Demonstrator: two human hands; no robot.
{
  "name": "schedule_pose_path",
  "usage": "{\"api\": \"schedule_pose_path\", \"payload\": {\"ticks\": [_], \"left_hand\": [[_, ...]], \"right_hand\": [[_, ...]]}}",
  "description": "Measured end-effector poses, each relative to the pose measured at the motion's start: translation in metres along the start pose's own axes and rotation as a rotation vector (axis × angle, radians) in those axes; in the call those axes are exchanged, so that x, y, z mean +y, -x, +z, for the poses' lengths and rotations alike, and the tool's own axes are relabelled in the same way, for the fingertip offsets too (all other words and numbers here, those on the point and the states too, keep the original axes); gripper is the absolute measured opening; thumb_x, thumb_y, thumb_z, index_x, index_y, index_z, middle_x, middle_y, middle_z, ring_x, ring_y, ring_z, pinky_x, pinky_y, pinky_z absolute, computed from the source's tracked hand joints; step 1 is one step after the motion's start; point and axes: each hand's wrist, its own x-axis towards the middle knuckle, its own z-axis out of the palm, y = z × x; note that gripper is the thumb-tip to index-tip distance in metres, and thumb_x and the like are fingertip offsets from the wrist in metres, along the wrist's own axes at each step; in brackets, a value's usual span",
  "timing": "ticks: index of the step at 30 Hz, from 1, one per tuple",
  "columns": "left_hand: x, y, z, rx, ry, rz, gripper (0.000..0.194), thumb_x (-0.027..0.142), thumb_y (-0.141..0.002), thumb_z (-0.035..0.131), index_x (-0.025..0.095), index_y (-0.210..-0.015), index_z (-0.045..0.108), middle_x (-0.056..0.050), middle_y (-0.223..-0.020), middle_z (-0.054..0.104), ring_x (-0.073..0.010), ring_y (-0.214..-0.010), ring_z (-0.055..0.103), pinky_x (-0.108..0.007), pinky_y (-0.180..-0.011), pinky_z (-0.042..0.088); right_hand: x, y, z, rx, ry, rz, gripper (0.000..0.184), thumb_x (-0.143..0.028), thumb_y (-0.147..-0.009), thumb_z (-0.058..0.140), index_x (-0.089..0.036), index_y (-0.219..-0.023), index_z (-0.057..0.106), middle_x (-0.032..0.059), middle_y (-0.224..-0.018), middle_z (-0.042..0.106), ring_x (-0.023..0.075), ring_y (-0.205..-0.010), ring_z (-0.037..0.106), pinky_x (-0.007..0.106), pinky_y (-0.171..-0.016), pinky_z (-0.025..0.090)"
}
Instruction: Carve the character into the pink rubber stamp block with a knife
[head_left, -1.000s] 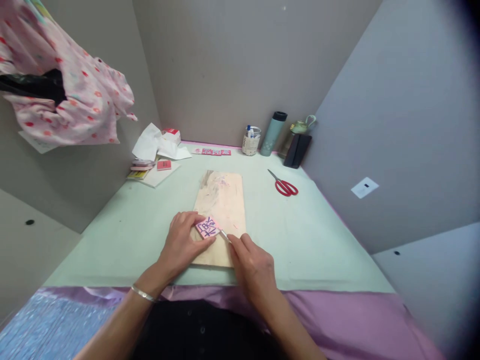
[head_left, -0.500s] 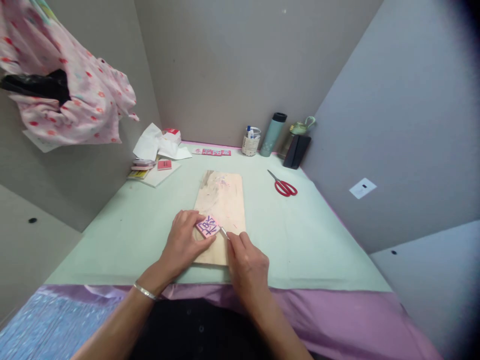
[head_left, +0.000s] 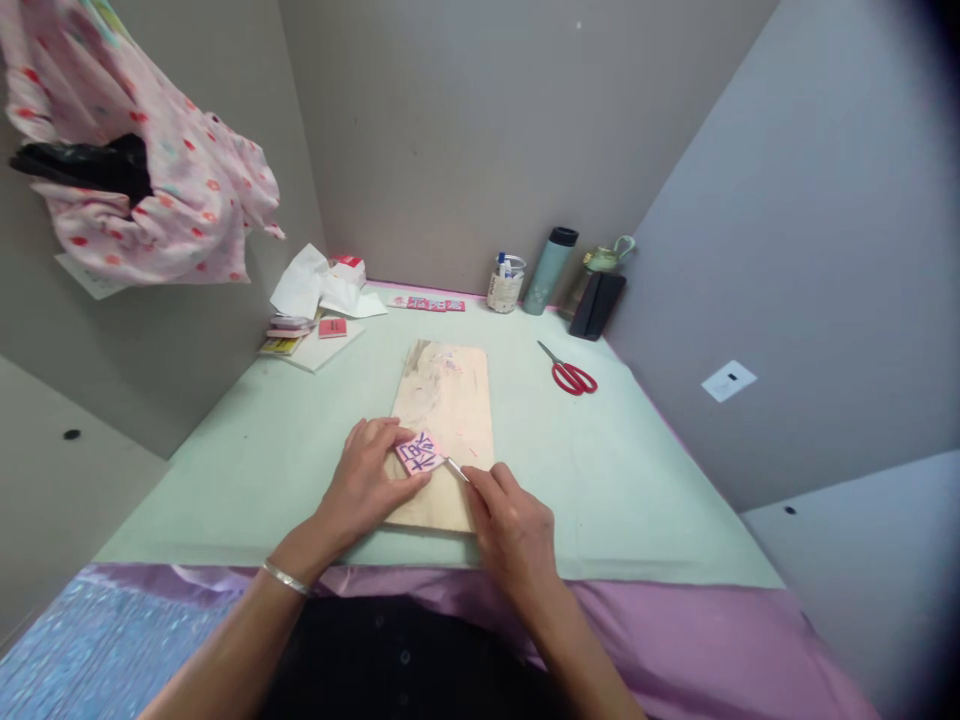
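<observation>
A small pink square block (head_left: 418, 454) with purple character strokes lies turned cornerwise on a wooden board (head_left: 450, 400). My left hand (head_left: 369, 470) grips it between thumb and fingers at its left and lower edges. My right hand (head_left: 511, 515) is closed around a thin, silvery carving knife (head_left: 456, 468), most of whose handle is hidden in the fist. The knife's tip points left at the block's right corner; whether it touches is too small to tell. Faint purple marks and pink shavings are on the board.
Red-handled scissors (head_left: 570, 373) lie right of the board. At the back stand a jar of pens (head_left: 505, 286), a blue-green bottle (head_left: 550, 272) and a dark case (head_left: 598, 305). Papers (head_left: 301, 282) and small pads pile up at back left. Patterned cloth (head_left: 180, 200) hangs left.
My right hand has drawn back slightly to the right with the knife, its tip now just off the block's corner. My left hand keeps its hold on the block. The view has shifted slightly.
</observation>
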Motion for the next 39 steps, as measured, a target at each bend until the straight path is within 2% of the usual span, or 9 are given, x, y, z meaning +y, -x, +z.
{"api": "schedule_pose_path", "payload": {"ticks": [14,24,28,35,39], "left_hand": [[0.006,0.002,0.002,-0.004,0.039,-0.026,0.030,0.030,-0.084,0.073,0.023,-0.111,0.061,-0.008,-0.121,0.056,-0.0300,-0.121,0.054,-0.047,-0.105,0.044],[0.000,-0.003,-0.006,-0.063,0.066,-0.030,0.033,0.030,-0.080,0.076,0.025,-0.111,0.064,-0.007,-0.125,0.060,-0.0309,-0.128,0.054,-0.048,-0.110,0.043],[0.000,-0.004,-0.010,-0.089,0.078,-0.046,0.033,0.030,-0.079,0.076,0.025,-0.111,0.066,-0.007,-0.126,0.061,-0.0312,-0.128,0.054,-0.048,-0.110,0.043],[0.007,-0.001,-0.006,-0.073,0.090,-0.060,0.032,0.028,-0.082,0.075,0.025,-0.112,0.064,-0.007,-0.128,0.059,-0.0300,-0.128,0.054,-0.048,-0.111,0.042],[0.012,0.005,-0.002,-0.064,0.092,-0.070,0.033,0.027,-0.076,0.079,0.025,-0.106,0.065,-0.007,-0.128,0.059,-0.0324,-0.131,0.050,-0.051,-0.112,0.041]], "right_hand": [[-0.013,-0.003,0.009,0.019,0.026,0.068,0.027,-0.015,-0.103,0.045,-0.021,-0.101,0.072,0.0020,-0.075,0.063,0.0145,-0.053,0.055,0.027,-0.053,0.032],[0.010,-0.004,-0.001,-0.041,-0.076,-0.014,0.029,-0.021,-0.105,0.045,-0.021,-0.103,0.074,0.0006,-0.075,0.064,0.0120,-0.058,0.060,0.023,-0.055,0.038],[0.011,-0.003,-0.001,-0.054,-0.091,-0.019,0.030,-0.022,-0.105,0.044,-0.021,-0.104,0.074,0.0009,-0.076,0.064,0.0126,-0.059,0.061,0.023,-0.055,0.038],[-0.003,-0.005,0.008,-0.026,-0.039,0.070,0.028,-0.014,-0.102,0.046,-0.020,-0.099,0.073,0.0028,-0.078,0.065,0.0140,-0.055,0.056,0.026,-0.053,0.031],[0.001,-0.008,0.010,-0.012,-0.056,0.140,0.027,-0.013,-0.100,0.046,-0.019,-0.101,0.072,0.0032,-0.078,0.064,0.0148,-0.055,0.056,0.027,-0.051,0.030]]}}
